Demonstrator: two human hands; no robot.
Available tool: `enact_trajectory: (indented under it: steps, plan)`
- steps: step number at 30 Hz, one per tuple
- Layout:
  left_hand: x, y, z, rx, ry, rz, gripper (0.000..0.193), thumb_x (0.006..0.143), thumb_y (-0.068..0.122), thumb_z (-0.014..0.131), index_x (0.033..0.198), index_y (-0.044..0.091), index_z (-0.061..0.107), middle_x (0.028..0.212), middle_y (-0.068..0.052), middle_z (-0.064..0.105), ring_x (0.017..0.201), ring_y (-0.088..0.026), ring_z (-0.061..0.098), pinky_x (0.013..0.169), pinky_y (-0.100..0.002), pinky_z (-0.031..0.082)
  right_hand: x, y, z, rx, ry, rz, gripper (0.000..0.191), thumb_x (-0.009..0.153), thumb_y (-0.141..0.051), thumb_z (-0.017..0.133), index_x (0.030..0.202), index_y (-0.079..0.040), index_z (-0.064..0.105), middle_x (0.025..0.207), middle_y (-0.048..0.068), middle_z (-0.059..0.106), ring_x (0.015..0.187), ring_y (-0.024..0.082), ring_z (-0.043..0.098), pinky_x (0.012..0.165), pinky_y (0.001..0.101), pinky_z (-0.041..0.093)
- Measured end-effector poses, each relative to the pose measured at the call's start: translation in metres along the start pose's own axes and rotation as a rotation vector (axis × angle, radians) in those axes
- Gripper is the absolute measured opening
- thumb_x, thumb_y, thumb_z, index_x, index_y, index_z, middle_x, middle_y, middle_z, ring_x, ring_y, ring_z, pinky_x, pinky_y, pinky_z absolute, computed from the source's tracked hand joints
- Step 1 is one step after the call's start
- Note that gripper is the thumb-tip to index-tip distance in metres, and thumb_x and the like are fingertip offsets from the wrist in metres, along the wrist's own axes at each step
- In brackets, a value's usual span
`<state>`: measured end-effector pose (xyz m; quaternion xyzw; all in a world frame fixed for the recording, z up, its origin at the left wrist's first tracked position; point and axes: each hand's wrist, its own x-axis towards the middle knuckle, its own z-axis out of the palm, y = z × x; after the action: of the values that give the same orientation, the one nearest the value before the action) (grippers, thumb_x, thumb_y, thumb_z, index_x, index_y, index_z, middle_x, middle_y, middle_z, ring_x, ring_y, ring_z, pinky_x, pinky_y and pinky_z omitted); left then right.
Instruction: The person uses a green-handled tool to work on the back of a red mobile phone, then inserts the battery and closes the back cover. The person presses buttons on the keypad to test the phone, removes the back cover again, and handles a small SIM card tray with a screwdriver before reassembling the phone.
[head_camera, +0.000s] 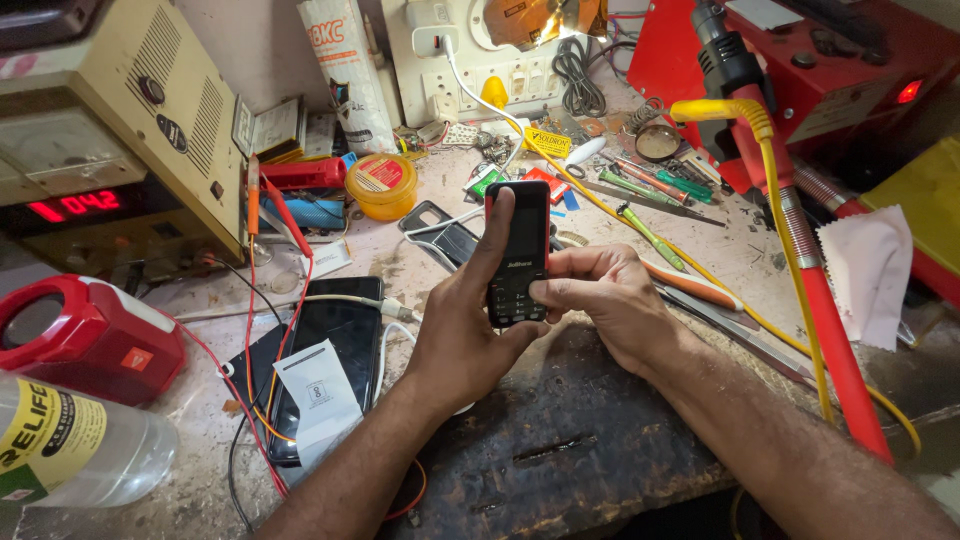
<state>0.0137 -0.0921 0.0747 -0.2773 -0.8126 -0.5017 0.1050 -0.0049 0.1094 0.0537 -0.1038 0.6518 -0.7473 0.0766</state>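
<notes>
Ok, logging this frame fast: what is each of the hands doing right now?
Left hand: closed around the small black keypad phone with red edges, holding it upright.
Right hand: fingers curled, thumb on the phone's keypad.

Glossy black plastic keypad phone (520, 250); rough, scuffed dark mat (560, 440).

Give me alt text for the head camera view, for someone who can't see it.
Two hands hold a black keypad phone upright over a cluttered repair bench: the left hand grips it and the right hand presses its keys. A smartphone lies at left among red wires, with screwdrivers behind.
</notes>
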Motion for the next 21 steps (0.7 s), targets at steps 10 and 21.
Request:
enact_trajectory:
  steps: [10,21]
  plan:
    - [-0.0005,-0.0002,-0.0005,-0.003,-0.006,0.009,0.124,0.074,0.008,0.088,0.165,0.029,0.006,0.114,-0.016,0.075,0.103,-0.031,0.077,0.084,-0.039,0.062,-0.0001,-0.0002,0.0004,-0.013,-0.005,0.005,0.019,0.085,-0.008,0.076,0.099,0.004,0.079,0.084,0.006,0.077,0.069,0.009,0.067,0.067,0.0258,0.055]
    - [0.0003,0.0023,-0.0004,0.002,-0.016,-0.047,0.124,0.073,0.008,0.088,0.164,0.031,0.007,0.112,-0.016,0.075,0.102,-0.029,0.078,0.083,-0.039,0.062,-0.0002,0.0001,0.0000,-0.001,-0.006,0.018,0.021,0.084,-0.008,0.076,0.101,0.005,0.079,0.086,0.007,0.078,0.069,0.010,0.068,0.066,0.0261,0.055]
